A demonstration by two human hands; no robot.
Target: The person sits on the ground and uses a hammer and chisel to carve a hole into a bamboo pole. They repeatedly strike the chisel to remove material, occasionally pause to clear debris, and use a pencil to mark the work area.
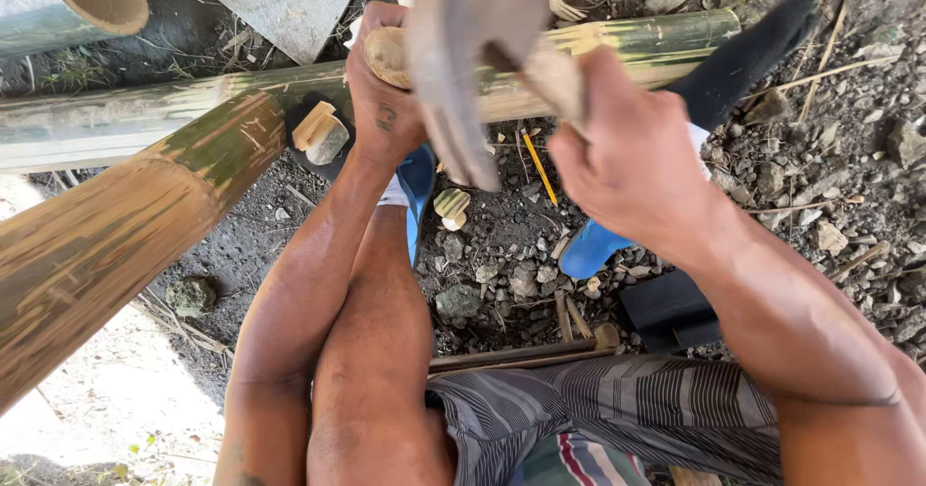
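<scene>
The left hand (384, 91) is wrapped tight around the cut end of a short bamboo piece (388, 57), holding it against the long green bamboo pole (125, 120) that runs across the far side. The right hand (632, 163) is clenched on the wooden handle of a blurred chopping blade (463, 52) raised just beside that piece. Thick bamboo (106, 235) slants at left over stony ground (502, 264).

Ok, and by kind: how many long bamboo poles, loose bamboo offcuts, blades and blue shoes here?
Long bamboo poles: 3
Bamboo offcuts on the ground: 2
Bamboo piece in left hand: 1
Blade in right hand: 1
Blue shoes: 2
Total: 9
</scene>
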